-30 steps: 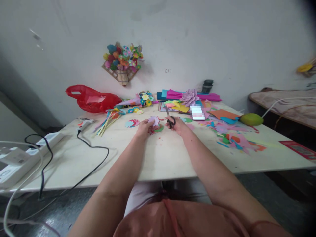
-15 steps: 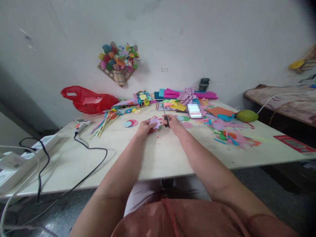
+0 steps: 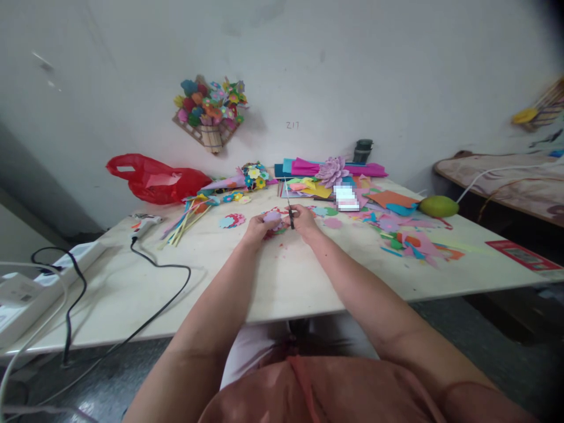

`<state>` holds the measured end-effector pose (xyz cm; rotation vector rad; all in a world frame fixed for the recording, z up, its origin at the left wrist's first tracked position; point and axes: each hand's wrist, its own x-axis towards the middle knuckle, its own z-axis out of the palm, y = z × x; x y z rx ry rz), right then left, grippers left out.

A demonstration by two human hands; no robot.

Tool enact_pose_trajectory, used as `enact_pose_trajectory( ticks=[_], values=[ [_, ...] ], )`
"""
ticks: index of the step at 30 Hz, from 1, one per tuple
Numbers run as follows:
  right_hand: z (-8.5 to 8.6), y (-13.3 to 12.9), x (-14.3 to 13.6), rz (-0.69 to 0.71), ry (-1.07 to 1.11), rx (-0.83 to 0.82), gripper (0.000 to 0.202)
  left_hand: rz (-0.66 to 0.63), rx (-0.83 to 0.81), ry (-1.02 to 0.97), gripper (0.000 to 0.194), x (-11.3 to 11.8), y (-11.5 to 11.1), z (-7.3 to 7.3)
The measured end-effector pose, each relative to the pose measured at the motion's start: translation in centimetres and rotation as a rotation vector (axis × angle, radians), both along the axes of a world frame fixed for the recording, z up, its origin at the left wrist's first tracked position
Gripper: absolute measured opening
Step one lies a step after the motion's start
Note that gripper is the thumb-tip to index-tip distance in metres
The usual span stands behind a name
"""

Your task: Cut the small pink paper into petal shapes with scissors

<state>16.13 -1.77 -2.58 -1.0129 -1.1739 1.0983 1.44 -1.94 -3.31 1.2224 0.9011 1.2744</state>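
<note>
Above the white flat bench [image 3: 291,288], the left hand [image 3: 254,230] was pinched on a small purple paper piece with a rounded edge [image 3: 272,218]. Close beside it, the right hand [image 3: 305,223] was closed around the black-handled metal scissors [image 3: 291,220], blades pointing toward the wall. Whether these blades were apart, I could not tell. Because the fingers were so near, a careless closing could nick a fingertip, and the thin piece, if bent or slipping, could receive a crooked cut.
</note>
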Motion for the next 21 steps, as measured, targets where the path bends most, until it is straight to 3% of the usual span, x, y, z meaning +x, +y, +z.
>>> enact_pose_trajectory(
  ticks=[7, 13, 21],
  values=[
    [0.3, -0.3, 0.7, 0.009, -0.075, -0.094, 0.027, -0.012, -0.034, -0.076, 0.026, 0.0, -0.6, 0.6],
    [0.2, -0.2, 1.8, 0.166, -0.222, -0.162, 0.017, 0.002, -0.026, -0.147, 0.025, -0.2, -0.2, 0.4],
    [0.2, -0.1, 3.0, 0.411, -0.345, -0.118, 0.028, 0.039, -0.045, -0.198, 0.023, -0.5, 0.3, 0.1]
  ],
)
